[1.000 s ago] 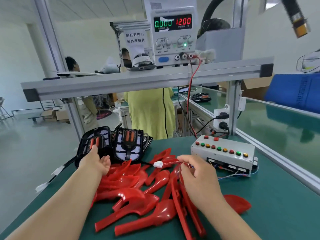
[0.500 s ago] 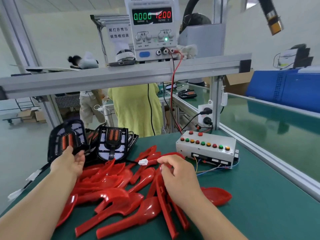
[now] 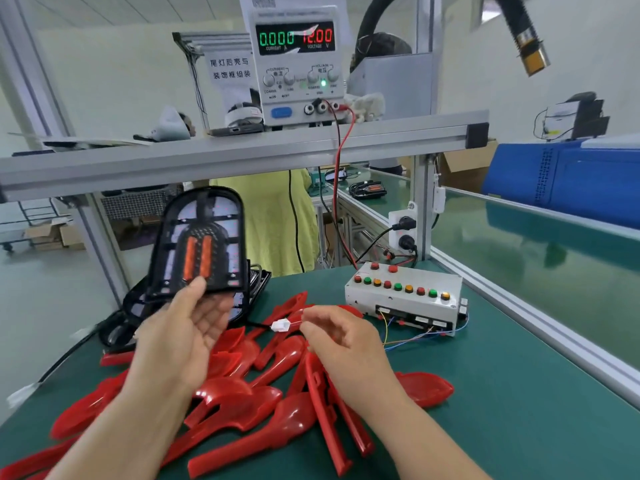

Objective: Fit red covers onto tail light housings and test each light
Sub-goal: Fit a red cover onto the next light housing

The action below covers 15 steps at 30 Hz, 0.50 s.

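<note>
Head view: a black tail light housing (image 3: 201,237) is held up above the green bench (image 3: 519,410) by the left hand (image 3: 187,327). It is gripped at its lower edge between thumb and fingers, with its two orange strips turned toward the camera. A white connector (image 3: 280,326) is pinched by its lead in the fingertips of the right hand (image 3: 341,344), just above the pile of red covers (image 3: 242,403) spread over the bench. Whether the connector is mated with the black lead beside it cannot be told.

The step is judged to be the wiring of this housing for its test at the button box (image 3: 405,292). It is best done with the housing held steady and its face in sight. The plug should be gripped by its body rather than its thin wires, and lined up squarely before being pushed home. Zero current is shown on the power supply (image 3: 298,64), so a change there should be watched for.
</note>
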Each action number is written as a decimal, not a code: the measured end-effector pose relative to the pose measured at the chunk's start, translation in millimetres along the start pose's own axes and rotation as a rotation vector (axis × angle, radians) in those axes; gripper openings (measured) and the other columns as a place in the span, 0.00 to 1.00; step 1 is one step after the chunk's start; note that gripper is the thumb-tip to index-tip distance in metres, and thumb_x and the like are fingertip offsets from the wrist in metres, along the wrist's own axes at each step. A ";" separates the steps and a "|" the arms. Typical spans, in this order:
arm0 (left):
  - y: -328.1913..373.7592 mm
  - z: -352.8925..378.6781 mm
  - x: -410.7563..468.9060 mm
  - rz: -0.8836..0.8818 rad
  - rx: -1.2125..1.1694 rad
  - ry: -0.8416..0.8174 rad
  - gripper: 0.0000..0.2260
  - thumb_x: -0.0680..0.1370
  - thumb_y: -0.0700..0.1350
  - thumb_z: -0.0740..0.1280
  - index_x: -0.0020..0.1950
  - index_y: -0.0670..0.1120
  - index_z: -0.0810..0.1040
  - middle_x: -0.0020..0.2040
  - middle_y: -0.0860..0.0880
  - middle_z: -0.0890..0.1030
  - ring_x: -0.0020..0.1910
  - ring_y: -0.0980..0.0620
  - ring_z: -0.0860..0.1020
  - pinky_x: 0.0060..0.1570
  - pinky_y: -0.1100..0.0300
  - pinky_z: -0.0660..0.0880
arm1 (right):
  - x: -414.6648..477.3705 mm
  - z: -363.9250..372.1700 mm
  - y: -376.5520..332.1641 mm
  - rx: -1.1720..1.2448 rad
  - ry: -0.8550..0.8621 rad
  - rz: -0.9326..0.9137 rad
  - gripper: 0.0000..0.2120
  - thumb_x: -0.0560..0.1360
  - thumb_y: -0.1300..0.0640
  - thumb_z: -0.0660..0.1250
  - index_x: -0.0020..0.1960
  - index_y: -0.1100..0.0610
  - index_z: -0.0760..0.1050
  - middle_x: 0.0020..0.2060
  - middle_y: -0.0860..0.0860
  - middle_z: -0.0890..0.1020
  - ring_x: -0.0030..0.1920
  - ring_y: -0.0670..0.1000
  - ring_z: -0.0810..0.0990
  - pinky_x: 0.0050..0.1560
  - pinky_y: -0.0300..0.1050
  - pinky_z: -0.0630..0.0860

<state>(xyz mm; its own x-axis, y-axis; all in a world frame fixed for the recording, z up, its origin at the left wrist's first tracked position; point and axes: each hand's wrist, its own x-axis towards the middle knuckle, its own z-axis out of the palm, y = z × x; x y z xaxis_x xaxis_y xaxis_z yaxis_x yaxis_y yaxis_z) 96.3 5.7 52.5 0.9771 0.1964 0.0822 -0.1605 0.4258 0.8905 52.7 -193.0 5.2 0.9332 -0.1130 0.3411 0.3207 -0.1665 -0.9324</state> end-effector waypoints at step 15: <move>-51.7 42.3 -81.2 -0.124 0.229 -0.257 0.22 0.65 0.51 0.71 0.55 0.42 0.78 0.43 0.41 0.86 0.36 0.46 0.85 0.29 0.62 0.78 | 6.5 -14.6 -6.5 0.801 -0.318 0.264 0.26 0.76 0.38 0.63 0.63 0.57 0.81 0.60 0.60 0.82 0.57 0.55 0.83 0.55 0.49 0.79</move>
<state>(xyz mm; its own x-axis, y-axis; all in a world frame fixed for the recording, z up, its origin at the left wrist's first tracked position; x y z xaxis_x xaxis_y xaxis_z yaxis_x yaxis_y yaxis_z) 31.2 -69.6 18.7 0.9951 -0.0850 0.0510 -0.0314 0.2175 0.9755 54.3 -206.9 15.2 0.9552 0.2450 0.1659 -0.0044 0.5723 -0.8201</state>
